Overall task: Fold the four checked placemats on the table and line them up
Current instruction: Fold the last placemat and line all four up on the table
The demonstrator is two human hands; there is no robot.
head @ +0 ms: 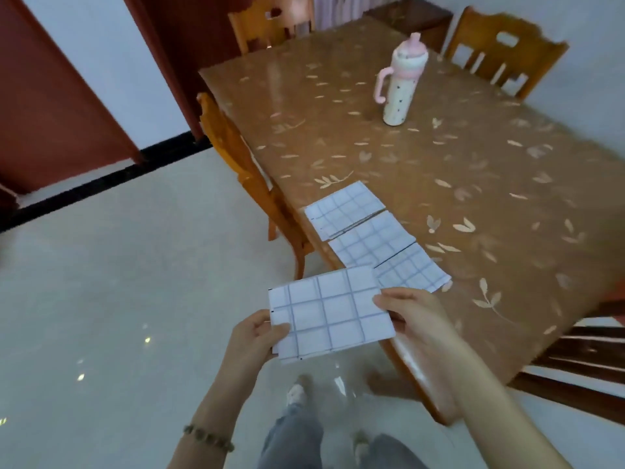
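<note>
- Left hand (255, 336) and right hand (411, 314) pinch the fourth folded placemat (329, 316) by opposite edges, off the table (473, 170).
- Three folded placemats (370, 233) lie aligned; placing the fourth remains.

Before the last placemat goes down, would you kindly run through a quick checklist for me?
1. Fourth placemat folded: ok, it looks folded into a small rectangle.
2. Grip: ok, left hand and right hand pinch opposite edges.
3. Three folded placemats lined up on the table: ok, in a row along the near edge.
4. Free spot at the row's near end: cannot tell, the held placemat hides it.
5. Bottle out of the way: ok, standing far off.
</note>
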